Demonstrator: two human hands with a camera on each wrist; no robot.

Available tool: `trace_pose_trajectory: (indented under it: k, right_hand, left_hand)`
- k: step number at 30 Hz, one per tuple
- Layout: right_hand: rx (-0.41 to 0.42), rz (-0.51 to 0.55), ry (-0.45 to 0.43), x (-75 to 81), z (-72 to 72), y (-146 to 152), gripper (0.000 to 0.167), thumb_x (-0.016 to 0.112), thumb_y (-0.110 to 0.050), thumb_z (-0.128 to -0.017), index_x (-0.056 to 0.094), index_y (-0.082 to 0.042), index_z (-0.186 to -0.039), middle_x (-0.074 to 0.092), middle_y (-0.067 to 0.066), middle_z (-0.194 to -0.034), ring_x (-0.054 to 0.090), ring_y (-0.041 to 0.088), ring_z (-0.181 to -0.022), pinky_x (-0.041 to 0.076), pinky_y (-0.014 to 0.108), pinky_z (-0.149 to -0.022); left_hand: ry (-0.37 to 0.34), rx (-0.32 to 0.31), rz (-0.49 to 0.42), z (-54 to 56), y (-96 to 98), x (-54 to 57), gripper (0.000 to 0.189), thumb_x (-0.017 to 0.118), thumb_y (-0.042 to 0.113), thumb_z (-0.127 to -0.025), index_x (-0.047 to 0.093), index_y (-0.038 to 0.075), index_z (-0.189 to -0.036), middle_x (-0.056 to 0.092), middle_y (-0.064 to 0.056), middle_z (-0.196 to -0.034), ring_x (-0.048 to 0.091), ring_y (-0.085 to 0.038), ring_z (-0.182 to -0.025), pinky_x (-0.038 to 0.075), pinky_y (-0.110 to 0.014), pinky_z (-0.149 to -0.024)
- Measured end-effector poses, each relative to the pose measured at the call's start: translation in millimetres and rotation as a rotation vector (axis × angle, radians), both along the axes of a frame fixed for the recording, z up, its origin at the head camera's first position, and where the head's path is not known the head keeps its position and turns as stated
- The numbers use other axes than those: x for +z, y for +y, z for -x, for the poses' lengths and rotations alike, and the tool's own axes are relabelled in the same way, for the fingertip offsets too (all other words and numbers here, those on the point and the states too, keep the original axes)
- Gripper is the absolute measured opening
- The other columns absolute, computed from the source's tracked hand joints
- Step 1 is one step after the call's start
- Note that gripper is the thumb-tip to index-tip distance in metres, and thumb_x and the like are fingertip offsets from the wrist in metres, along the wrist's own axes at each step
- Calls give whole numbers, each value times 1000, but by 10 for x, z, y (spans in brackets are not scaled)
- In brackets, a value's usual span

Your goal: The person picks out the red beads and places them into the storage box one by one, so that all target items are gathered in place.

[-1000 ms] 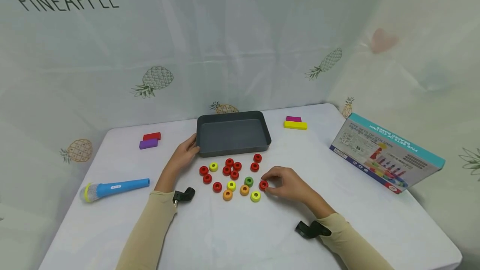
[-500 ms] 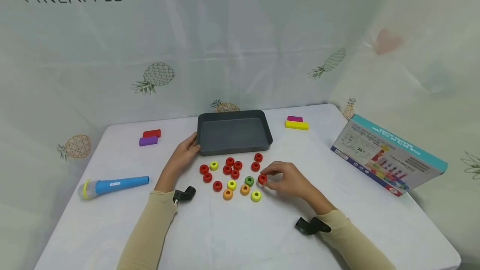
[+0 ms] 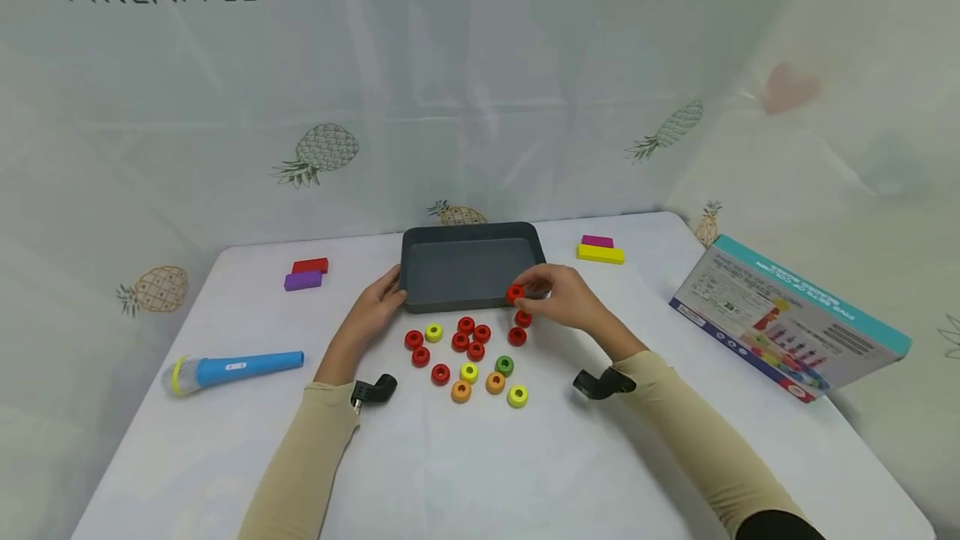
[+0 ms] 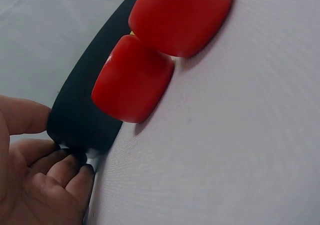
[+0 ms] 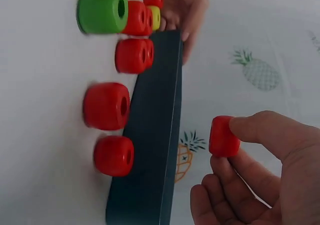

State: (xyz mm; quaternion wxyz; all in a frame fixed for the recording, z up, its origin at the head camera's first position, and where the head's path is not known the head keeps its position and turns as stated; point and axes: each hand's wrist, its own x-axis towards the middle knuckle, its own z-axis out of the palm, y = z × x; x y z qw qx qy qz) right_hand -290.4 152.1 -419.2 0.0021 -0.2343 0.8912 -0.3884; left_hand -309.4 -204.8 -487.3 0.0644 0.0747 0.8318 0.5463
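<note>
Red bead (image 3: 514, 294), frame centre, pinched by right hand (image 3: 561, 300) | left hand (image 3: 370, 307) grips tray (image 3: 468, 267) | likely mid-carry | next needs steady aim

Soft, diffuse light; faint shadows beside red beads (image 4: 132, 80).

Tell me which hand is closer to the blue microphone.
Left. The left hand grips the tray at its left end, beyond the microphone and to its right; the right hand, pinching a red bead near the tray's right end, is much farther right.
</note>
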Motion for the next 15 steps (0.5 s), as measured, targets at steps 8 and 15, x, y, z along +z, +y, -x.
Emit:
trace_pose_trajectory:
  k: [8, 15]
  right_hand:
    - [-54, -38, -15, -15, 327, -101, 32, 76, -16, -87, 74, -10, -119, 74, 8, -112, 66, 24, -95, 61, 39, -88]
    - [-104, -99, -61, -117, 498, -177, 30, 76, -17, -88, 75, -11, -117, 72, 8, -109, 62, 24, -93, 58, 34, -84]
  left_hand:
    - [-16, 11, 9, -13, 9, 32, 63, 46, 21, -106, 20, 12, -163, 22, -11, -169, 30, -30, -154, 23, -47, -127]
    - [4, -10, 6, -22, 6, 23, 63, 45, 20, -106, 19, 9, -163, 21, -13, -169, 31, -31, -153, 23, -47, -127]
